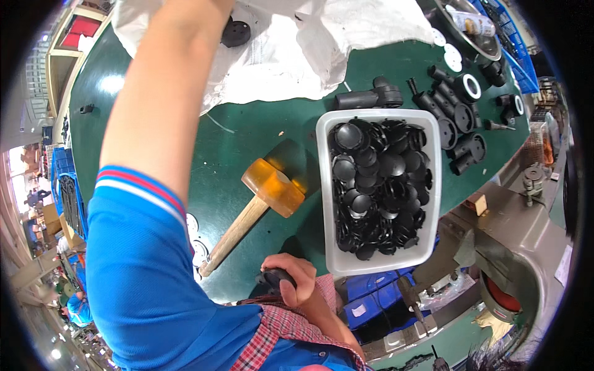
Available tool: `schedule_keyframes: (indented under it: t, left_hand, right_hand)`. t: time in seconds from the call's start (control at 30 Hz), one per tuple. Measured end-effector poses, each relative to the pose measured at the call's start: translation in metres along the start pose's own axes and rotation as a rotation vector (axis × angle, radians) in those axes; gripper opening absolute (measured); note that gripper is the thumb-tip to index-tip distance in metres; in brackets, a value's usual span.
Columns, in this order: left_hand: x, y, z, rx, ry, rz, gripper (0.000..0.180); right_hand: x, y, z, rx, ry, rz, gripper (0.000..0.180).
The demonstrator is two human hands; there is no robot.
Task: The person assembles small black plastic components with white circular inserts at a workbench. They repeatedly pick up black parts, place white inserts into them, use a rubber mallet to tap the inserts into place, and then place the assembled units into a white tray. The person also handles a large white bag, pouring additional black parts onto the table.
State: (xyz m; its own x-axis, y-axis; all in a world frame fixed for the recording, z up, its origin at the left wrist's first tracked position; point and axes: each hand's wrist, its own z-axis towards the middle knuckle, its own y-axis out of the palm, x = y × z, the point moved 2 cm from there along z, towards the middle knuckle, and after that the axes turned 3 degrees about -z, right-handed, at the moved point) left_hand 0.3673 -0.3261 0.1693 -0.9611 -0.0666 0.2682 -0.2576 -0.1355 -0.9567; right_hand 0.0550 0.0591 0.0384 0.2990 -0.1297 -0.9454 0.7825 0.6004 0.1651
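My left arm stretches far forward over the green table [241, 145], and its hand lies beyond the top edge, out of sight. Close by that forearm, a round black plastic part [236, 33] sits on a white woven sack [278, 68]. My right hand [292, 278] is near my body at the table's near edge, fingers closed around a black plastic part [272, 280] with a rounded end; the rest of it is hidden. In front of it a mallet with an amber head [273, 187] and a wooden handle [234, 236] lies on the table.
Right of the mallet stands a white bin [435, 191] full of black round caps. Black tubular joints [467, 151] lie farther right, past a single joint [369, 98] behind the bin. White discs [197, 247] are beside the mallet handle. A grey machine [520, 222] adjoins the table at right.
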Motion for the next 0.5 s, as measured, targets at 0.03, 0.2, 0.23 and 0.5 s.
schedule_keyframes:
  t: [0.03, 0.2, 0.23, 0.5]
  left_hand:
    - [0.002, -0.005, 0.003, 0.01, 0.013, 0.004, 0.063]
    - [0.015, -0.008, 0.002, 0.034, 0.056, 0.011, 0.059]
    - [0.018, -0.01, -0.001, 0.04, 0.056, 0.012, 0.058]
    - [0.057, -0.033, -0.067, 0.009, 0.082, 0.039, 0.051]
  right_hand:
    - [-0.001, -0.001, 0.001, -0.006, -0.001, 0.002, 0.027]
    - [0.004, 0.003, 0.001, 0.049, -0.063, -0.066, 0.035]
    - [0.004, 0.002, -0.001, 0.043, -0.064, -0.052, 0.032]
    - [-0.004, 0.005, -0.01, 0.073, 0.053, -0.06, 0.019]
